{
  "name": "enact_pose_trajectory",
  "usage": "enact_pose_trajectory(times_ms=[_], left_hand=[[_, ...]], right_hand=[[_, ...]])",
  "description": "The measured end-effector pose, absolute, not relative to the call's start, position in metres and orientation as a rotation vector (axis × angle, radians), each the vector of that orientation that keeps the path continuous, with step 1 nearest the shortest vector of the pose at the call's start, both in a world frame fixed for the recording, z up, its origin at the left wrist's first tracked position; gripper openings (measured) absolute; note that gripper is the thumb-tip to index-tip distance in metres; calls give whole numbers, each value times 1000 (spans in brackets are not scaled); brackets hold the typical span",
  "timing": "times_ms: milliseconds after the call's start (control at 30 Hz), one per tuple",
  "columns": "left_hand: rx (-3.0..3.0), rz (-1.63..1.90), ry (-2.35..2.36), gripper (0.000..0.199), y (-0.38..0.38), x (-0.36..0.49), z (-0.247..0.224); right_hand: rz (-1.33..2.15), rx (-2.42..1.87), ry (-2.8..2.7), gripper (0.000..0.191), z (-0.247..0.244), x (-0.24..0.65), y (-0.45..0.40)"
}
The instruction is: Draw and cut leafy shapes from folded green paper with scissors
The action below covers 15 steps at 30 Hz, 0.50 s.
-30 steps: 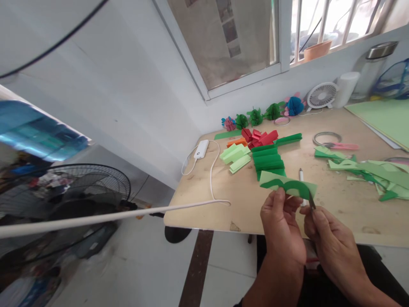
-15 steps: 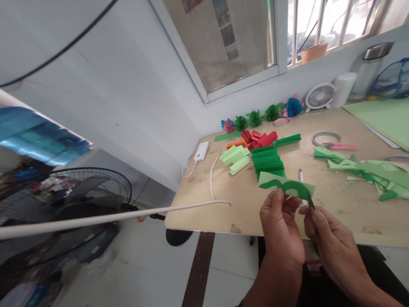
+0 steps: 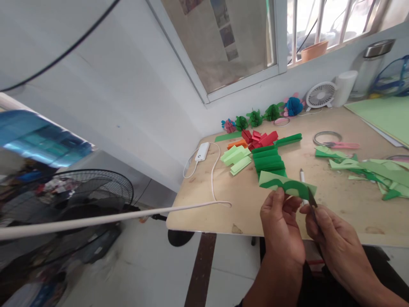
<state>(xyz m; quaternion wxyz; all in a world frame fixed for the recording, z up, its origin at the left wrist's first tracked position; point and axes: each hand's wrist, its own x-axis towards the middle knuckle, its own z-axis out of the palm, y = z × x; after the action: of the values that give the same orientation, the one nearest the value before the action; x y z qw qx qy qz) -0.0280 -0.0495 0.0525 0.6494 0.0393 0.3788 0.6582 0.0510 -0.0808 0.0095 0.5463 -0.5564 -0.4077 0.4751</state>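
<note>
Between thumb and fingers, my left hand [image 3: 283, 221] pinches a green paper strip [image 3: 287, 186], dark green with a wavy edge over light green. My right hand [image 3: 332, 238] is closed around dark scissors [image 3: 313, 204], whose blades meet the strip's right end. Just behind the strip lies a stack of folded dark green paper [image 3: 268, 161]. A white pen [image 3: 302, 177] is partly hidden by the strip and my hands. Light green folded pieces [image 3: 236, 158] and red folded pieces [image 3: 259, 139] rest further back on the table [image 3: 198, 217].
Green paper scraps [image 3: 373, 170], a tape ring [image 3: 327, 138] and pink scissors [image 3: 345, 145] lie to the right. Paper ornaments [image 3: 254, 118] and a small white fan [image 3: 321, 96] line the wall. A white power bank [image 3: 202, 151] with a cable is at left.
The scissors' blades have shifted slightly at the strip's right end, and my right hand has moved a little right. My left hand keeps its pinch.
</note>
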Motion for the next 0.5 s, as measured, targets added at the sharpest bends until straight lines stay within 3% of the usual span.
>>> enact_pose_trajectory(times_ms=[500], left_hand=[[85, 1498, 892, 32, -50, -28, 55]], right_hand=[[1086, -1423, -1007, 56, 4, 57, -84]])
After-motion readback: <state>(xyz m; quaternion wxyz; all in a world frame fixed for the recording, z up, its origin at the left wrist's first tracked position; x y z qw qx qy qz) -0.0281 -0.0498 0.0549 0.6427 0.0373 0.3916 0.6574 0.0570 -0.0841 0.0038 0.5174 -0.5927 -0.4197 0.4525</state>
